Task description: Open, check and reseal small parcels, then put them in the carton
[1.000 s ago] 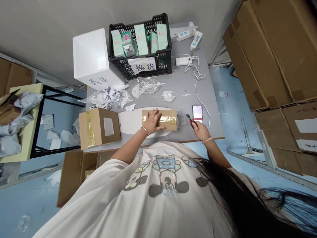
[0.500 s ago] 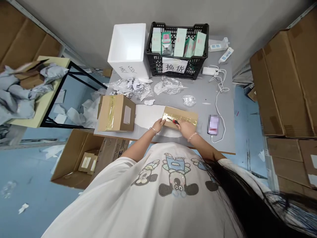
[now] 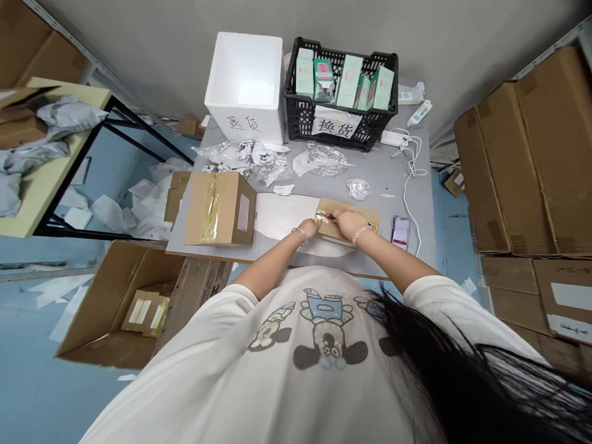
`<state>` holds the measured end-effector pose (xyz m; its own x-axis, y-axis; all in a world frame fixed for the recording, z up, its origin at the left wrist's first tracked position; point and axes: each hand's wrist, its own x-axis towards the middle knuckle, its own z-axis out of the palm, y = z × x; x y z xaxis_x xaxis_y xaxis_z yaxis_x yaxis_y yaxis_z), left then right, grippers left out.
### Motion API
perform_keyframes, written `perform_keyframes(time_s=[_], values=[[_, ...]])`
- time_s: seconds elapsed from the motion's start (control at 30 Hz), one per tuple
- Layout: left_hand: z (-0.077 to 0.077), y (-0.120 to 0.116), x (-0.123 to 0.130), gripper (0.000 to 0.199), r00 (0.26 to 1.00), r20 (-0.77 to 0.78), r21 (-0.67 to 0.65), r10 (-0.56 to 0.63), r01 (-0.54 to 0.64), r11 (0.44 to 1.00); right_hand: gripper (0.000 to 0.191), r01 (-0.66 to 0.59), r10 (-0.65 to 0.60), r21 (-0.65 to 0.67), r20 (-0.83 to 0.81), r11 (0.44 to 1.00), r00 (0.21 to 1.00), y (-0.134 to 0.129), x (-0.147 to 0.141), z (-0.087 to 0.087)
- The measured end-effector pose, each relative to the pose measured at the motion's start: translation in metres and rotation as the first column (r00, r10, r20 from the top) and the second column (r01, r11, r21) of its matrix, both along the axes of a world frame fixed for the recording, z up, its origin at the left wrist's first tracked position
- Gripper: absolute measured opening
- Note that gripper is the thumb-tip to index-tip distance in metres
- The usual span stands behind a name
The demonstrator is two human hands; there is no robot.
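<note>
A taped cardboard box (image 3: 363,213) lies flat on the table (image 3: 383,163). The left hand (image 3: 309,229) rests loosely against it; the right hand (image 3: 350,225) clenches a small knife (image 3: 329,216). Beyond, a black crate (image 3: 370,126) holds pale green cartons (image 3: 350,80).

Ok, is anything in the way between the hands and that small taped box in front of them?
Nothing visible stands in the way. The left hand and right hand are both on the small taped cardboard box. The only thing between them is a small red-and-black tool, held in the right hand.

Left hand (image 3: 309,229) and right hand (image 3: 350,225) reach forward, close together.
</note>
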<state>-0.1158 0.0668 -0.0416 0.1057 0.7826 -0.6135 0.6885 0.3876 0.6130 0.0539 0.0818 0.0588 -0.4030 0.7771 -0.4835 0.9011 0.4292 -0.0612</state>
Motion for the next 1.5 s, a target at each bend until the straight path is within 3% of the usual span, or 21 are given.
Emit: perform_keyframes(time_s=[0.2,0.47,0.57,0.73,0.87,0.93,0.97,1.03,1.1,1.13,1.23,1.3,1.37,1.43,1.5], values=[[-0.002,0.007,-0.001,0.046,0.999,-0.038,-0.001,-0.014,0.014,1.000,0.034,-0.007,0.007,-0.020,0.018,1.000,1.000,0.004,0.003,-0.002],[-0.002,0.003,-0.003,0.046,0.996,-0.070,0.019,-0.060,0.061,0.998,0.038,0.038,-0.037,-0.002,0.119,0.999,0.992,-0.012,0.045,-0.005],[-0.002,0.005,-0.002,0.046,0.993,-0.092,0.016,-0.068,0.070,0.997,0.038,0.086,-0.086,0.009,0.189,0.996,0.978,-0.023,0.075,0.001],[0.000,0.004,-0.001,0.047,0.988,-0.123,-0.002,-0.093,0.093,0.996,0.034,0.188,-0.196,0.056,0.282,0.981,0.939,-0.048,0.151,0.016],[0.015,0.004,0.000,0.053,0.980,-0.172,0.026,-0.102,0.108,0.994,0.031,0.377,-0.388,0.105,0.119,0.920,0.914,-0.078,0.191,0.016],[0.026,0.011,0.004,0.069,0.962,-0.250,0.180,-0.113,0.161,0.970,0.031,0.582,-0.574,0.090,-0.096,0.808,0.813,-0.094,0.186,0.007],[0.031,0.017,0.007,0.076,0.947,-0.289,0.281,-0.140,0.224,0.933,0.030,0.689,-0.667,0.031,-0.220,0.724,0.712,-0.102,0.178,-0.001],[0.041,0.035,0.017,0.077,0.902,-0.348,0.426,-0.255,0.395,0.814,0.029,0.806,-0.800,-0.237,-0.436,0.543,0.411,-0.114,0.150,-0.019],[0.048,0.057,0.028,0.062,0.828,-0.374,0.412,-0.418,0.552,0.725,0.029,0.745,-0.857,-0.540,-0.508,0.392,0.083,-0.122,0.116,-0.037],[0.050,0.067,0.032,0.054,0.789,-0.375,0.359,-0.486,0.608,0.708,0.030,0.695,-0.863,-0.639,-0.502,0.329,-0.053,-0.124,0.100,-0.045],[0.052,0.086,0.034,0.047,0.728,-0.388,0.166,-0.565,0.658,0.734,0.032,0.590,-0.800,-0.769,-0.505,0.247,-0.323,-0.118,0.065,-0.059],[0.049,0.084,0.025,0.050,0.728,-0.409,0.080,-0.550,0.629,0.774,0.034,0.561,-0.746,-0.787,-0.530,0.257,-0.402,-0.105,0.057,-0.061],[0.044,0.072,0.011,0.053,0.765,-0.364,-0.017,-0.532,0.566,0.824,0.035,0.553,-0.723,-0.778,-0.563,0.299,-0.400,-0.084,0.057,-0.060],[0.039,0.050,0.000,0.056,0.853,-0.219,-0.141,-0.473,0.452,0.881,0.035,0.562,-0.729,-0.746,-0.598,0.356,-0.332,-0.057,0.060,-0.056],[0.034,0.025,-0.002,0.058,0.947,-0.037,-0.274,-0.321,0.299,0.914,0.033,0.562,-0.744,-0.704,-0.631,0.433,-0.218,-0.028,0.060,-0.051]])
